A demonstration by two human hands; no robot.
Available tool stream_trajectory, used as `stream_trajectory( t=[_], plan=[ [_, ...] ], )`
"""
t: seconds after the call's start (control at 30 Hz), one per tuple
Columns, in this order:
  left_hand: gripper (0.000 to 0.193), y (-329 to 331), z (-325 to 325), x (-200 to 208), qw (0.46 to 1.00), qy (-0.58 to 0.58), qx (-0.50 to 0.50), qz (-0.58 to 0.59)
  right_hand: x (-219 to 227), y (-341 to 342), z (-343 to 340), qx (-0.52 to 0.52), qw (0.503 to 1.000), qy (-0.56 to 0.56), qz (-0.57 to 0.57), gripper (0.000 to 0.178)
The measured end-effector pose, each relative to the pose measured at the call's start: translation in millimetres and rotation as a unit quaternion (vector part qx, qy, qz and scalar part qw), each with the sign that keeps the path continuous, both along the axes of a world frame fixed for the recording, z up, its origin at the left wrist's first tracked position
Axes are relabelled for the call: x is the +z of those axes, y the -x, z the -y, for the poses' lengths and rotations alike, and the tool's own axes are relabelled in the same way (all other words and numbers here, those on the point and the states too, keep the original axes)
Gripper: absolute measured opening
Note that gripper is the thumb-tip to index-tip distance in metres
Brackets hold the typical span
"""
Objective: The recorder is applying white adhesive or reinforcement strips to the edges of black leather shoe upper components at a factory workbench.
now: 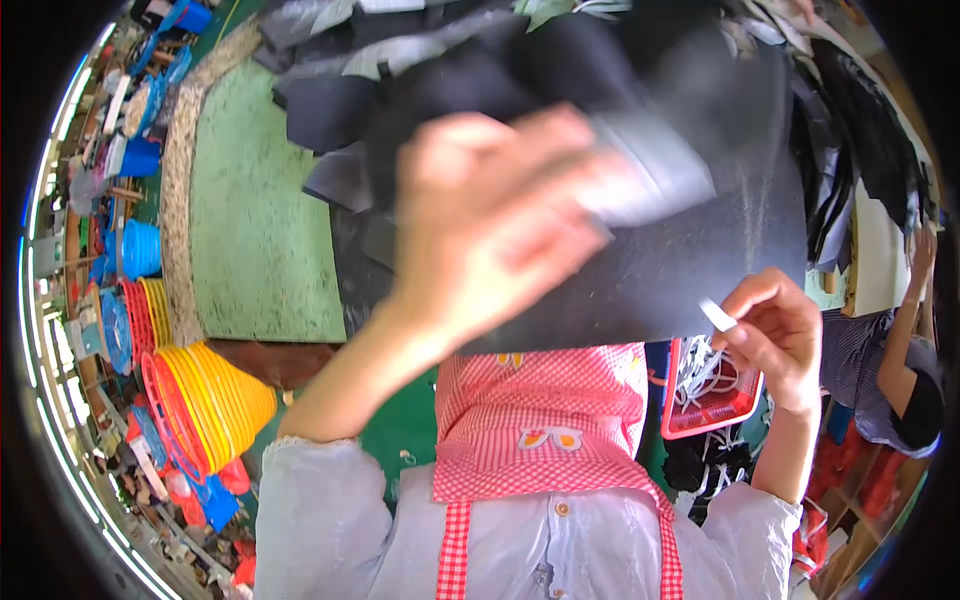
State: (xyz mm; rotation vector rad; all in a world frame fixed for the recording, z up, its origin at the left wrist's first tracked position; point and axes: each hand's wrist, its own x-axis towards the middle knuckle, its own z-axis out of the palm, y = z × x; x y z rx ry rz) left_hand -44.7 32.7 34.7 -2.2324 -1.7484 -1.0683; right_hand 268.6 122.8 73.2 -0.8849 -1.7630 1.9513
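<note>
My left hand [490, 210] is smeared by motion above the dark work surface. Its fingers close on a flat, pale grey-white piece [660, 170], too blurred to name more exactly. At the table's near right corner, my right hand [775, 340] pinches a small white strip [716, 315] between thumb and fingers. Beneath both hands lies a black sheet [640, 290] with faint pale scuffs. Several dark, flat cut pieces [330, 110] are piled along its far and left side, partly behind my left hand.
Green tabletop [265, 220] shows at the left. A red basket [710, 425] of white strips or cords sits below the right table edge. Dark strips [835, 150] hang at the far right, near another person [880, 370]. Stacked yellow baskets [225, 405] stand lower left.
</note>
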Motion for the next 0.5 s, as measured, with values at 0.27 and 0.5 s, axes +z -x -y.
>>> stream_trajectory(
  t=[0.27, 0.5],
  plan=[
    [0.046, -53, 98, -57, 0.975, 0.147, -0.093, 0.140, -32, 47, 16, 0.053, 0.966, -0.136, 0.211, 0.009],
    [0.046, -25, 114, -71, 0.974, 0.191, -0.067, 0.106, -65, 111, 26, 0.108, 0.941, -0.279, 0.155, 0.009]
  ],
)
